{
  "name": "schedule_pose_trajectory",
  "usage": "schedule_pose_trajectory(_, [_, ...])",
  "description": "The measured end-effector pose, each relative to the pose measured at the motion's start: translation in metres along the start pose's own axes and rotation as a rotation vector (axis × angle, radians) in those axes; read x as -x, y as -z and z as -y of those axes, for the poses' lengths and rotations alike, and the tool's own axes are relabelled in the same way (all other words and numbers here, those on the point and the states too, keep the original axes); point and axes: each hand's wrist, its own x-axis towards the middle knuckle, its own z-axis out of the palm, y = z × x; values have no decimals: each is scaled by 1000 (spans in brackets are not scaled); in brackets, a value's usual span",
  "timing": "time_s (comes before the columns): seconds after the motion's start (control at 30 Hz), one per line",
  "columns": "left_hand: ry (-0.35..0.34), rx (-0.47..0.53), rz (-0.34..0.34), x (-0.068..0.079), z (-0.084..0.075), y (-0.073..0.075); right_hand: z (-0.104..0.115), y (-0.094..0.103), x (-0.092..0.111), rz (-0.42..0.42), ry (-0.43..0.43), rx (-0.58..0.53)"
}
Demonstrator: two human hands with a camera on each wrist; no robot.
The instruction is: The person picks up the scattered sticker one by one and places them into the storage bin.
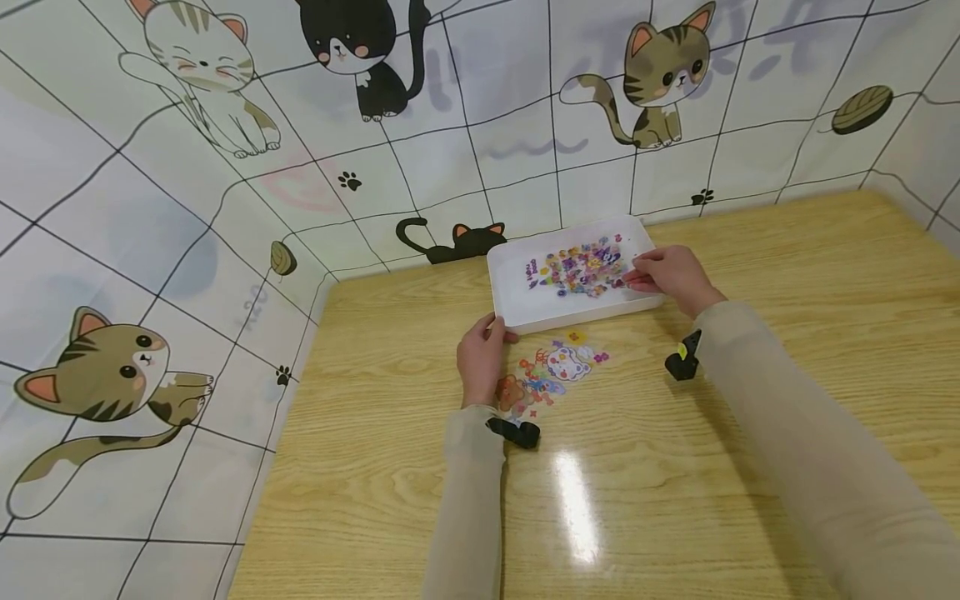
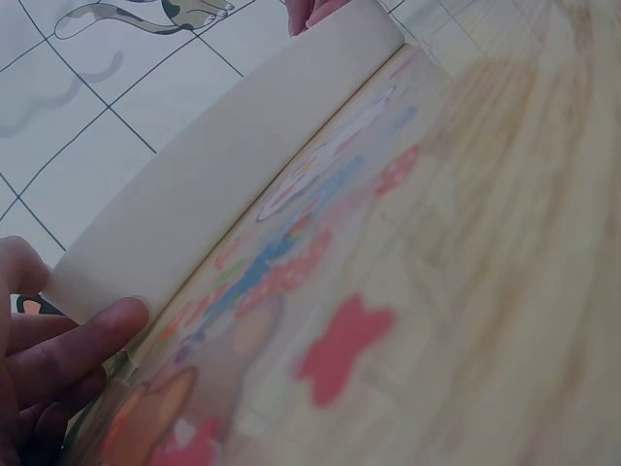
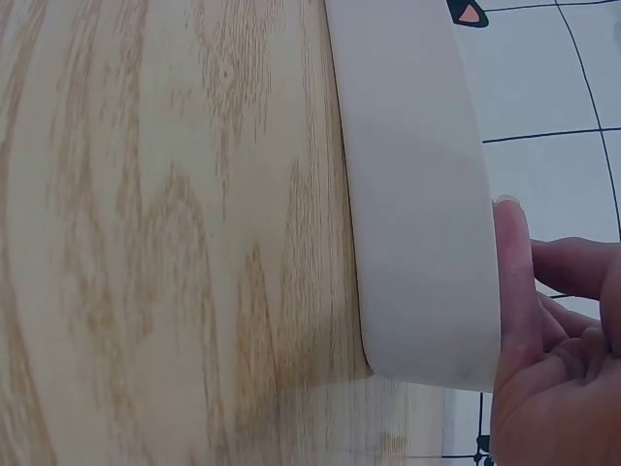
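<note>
A shallow white tray stands against the patterned wall, with many small, colourful pieces heaped on its bottom. My left hand grips the tray's near left corner. In the left wrist view, a finger lies along the outside of the front wall, while another part of the hand is at the rim. My right hand reaches over the right edge, its fingers inside beside the pieces. The right wrist view shows the fingers partly behind the tray wall, with fingertips hidden.
In front of the tray, flat cartoon stickers, among them a white bear and a brown bear, lie on the wooden table. Cat-print wall covering rises behind and at the left. Black cameras are strapped to both wrists.
</note>
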Motion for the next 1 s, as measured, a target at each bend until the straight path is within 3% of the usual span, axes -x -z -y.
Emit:
schedule_pose_trajectory(0.57, [-2, 0, 4, -1, 4, -2, -1, -1, -4, 16, -3, 67])
schedule_pose_trajectory(1.0, [-3, 7, 0, -3, 4, -2, 6, 3, -1, 96, -27, 56])
